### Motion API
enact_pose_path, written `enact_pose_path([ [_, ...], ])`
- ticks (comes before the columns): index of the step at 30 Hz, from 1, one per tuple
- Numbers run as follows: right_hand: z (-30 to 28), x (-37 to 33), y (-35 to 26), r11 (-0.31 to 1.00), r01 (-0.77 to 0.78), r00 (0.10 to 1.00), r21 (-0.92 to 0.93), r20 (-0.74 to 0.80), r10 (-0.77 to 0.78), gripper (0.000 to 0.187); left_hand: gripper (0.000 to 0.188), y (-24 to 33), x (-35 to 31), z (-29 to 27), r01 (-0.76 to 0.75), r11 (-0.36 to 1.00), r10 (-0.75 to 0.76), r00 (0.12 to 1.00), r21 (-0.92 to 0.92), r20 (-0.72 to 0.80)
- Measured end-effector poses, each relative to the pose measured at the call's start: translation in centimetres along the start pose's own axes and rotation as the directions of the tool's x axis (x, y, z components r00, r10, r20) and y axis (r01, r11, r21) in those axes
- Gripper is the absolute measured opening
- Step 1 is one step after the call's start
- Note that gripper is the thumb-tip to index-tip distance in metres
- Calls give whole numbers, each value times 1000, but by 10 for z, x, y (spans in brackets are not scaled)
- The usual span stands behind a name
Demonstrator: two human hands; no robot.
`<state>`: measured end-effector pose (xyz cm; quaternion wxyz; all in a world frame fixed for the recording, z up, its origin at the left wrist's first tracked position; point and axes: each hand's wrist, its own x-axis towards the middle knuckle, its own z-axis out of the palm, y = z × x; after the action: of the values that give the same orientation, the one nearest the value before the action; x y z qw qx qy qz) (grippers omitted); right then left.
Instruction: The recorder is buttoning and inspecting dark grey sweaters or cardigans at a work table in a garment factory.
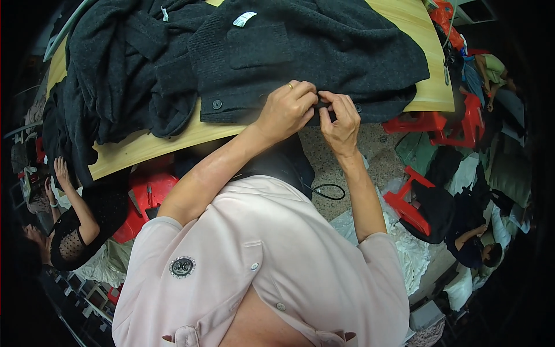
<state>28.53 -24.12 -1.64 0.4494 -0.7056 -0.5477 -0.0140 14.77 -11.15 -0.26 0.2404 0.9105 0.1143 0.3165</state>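
A dark grey knitted cardigan (347,58) lies spread over the pale wooden table (133,153), with its button band along the near edge. My left hand (286,111), with a ring on one finger, is closed in a pinch on this band. Close beside it, my right hand (340,122) grips the same strip between thumb and fingers. What sits right between the fingertips is mostly hidden. One dark button (217,104) shows on the band left of my hands, and another button (358,108) just to their right. A white label (244,19) lies above the patch pocket (259,46).
More dark grey knitwear (127,69) is heaped on the table's left side. Red plastic stools (462,124) stand at right, and a red stool (153,188) with small tools at left. Another person (81,225) works at the left; others sit at the far right. White cloth (407,248) lies on the floor.
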Motion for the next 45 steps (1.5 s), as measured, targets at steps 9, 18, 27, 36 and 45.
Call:
enact_pose_path([
  [9, -2, 0, -3, 951, 90, 996, -297, 22, -87, 18, 23, -1, -15, -14, -126, 990, 110, 976, 71, 188],
  [18, -39, 17, 36, 786, 138, 985, -602, 1, -172, 26, 42, 5, -26, -23, -68, 987, 8, 928, 147, 374],
  [27, -88, -6, 76, 837, 58, 995, -544, -40, -96, 23, 41, 10, -16, -14, -9, 989, -32, 960, 146, 280],
  [36, -86, -13, 40, 895, 7, 995, -446, -85, -51, 21, 24, 28, 45, 47, -154, 973, 108, 961, 169, 253],
  [45, -81, -18, 32, 926, 44, 999, -375, 30, -35, 20, 21, 26, 59, 57, -150, 981, 112, 956, 125, 270],
])
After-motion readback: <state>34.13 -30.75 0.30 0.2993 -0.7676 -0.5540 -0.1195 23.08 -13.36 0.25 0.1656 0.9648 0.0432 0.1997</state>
